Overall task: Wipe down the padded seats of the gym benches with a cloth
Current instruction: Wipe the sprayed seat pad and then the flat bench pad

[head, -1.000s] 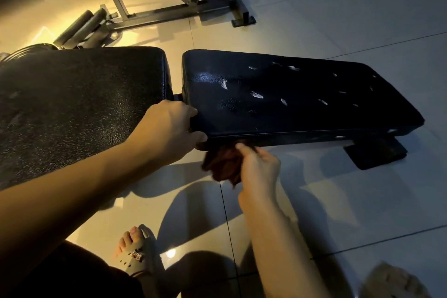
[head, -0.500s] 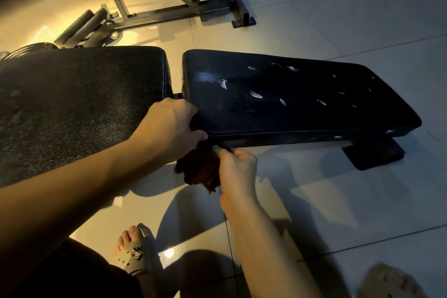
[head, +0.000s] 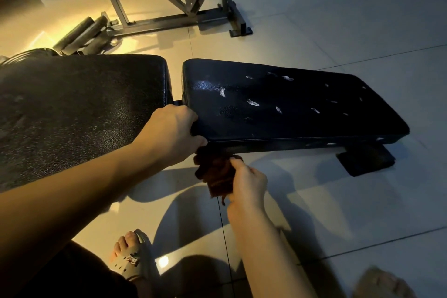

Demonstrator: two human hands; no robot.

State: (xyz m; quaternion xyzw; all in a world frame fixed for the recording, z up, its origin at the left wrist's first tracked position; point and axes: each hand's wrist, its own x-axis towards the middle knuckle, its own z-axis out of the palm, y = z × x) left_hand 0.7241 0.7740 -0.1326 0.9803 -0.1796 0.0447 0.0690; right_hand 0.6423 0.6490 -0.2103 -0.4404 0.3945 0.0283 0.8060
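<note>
Cloth [head: 217,174], dark red-brown & bunched, hung just under the front edge of the seat pad [head: 290,104] near its left corner, pinched in the right hand [head: 249,184] w/ fingers curled round it. Left hand [head: 169,133] gripped that corner, thumb along the edge. Cloth looked soft, light, floppy; best held as a wad, flat face out. Pad vinyl looked slick, w/ pale tears that would prob. snag loose threads.

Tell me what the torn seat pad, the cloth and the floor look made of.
Seat pad: likely vinyl or faux leather, glossy pebbled grain, pale tears. Cloth: soft reddish-brown fabric, bunched, fraying edge. Floor: glazed tile, grout lines and reflections.
</note>
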